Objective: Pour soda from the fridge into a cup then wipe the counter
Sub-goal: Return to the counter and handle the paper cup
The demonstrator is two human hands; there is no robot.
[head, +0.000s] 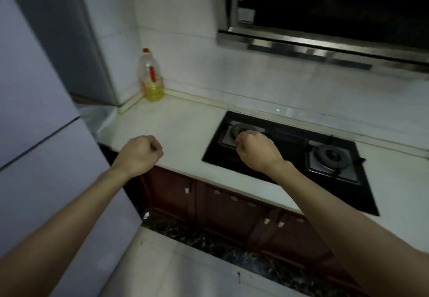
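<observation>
Pale grey-blue, the fridge [34, 122] fills the whole 9 o'clock side of the view, both doors closed, the seam between them running as a dark slanted line. Its tall axis stands upright and its top and bottom are cut off by the frame. Next in size, the white counter [176, 131] stretches from the fridge's edge toward 3 o'clock, carrying a black two-burner gas hob [290, 157], with a steel range hood [325, 18] overhead at 1 o'clock. Dark wooden cabinet doors [227, 208] sit below the counter edge. A nearly empty oil bottle [151, 76] with a red cap stands in the corner at 11 o'clock.

The left hand [139, 155] hovers over the counter's front edge, fingers curled into a loose fist, holding nothing. The right hand [257, 150] hangs above the hob's left burner, fingers likewise curled in and empty, though their tips are turned away and hard to read.

The soda is not visible; by the task it is inside the closed fridge. The fridge door lies at 9 o'clock from the left hand, just beside that forearm, so the left hand is clearly the nearer one for opening it. No door handle can be made out, and no cup or wiping cloth is in view.
</observation>
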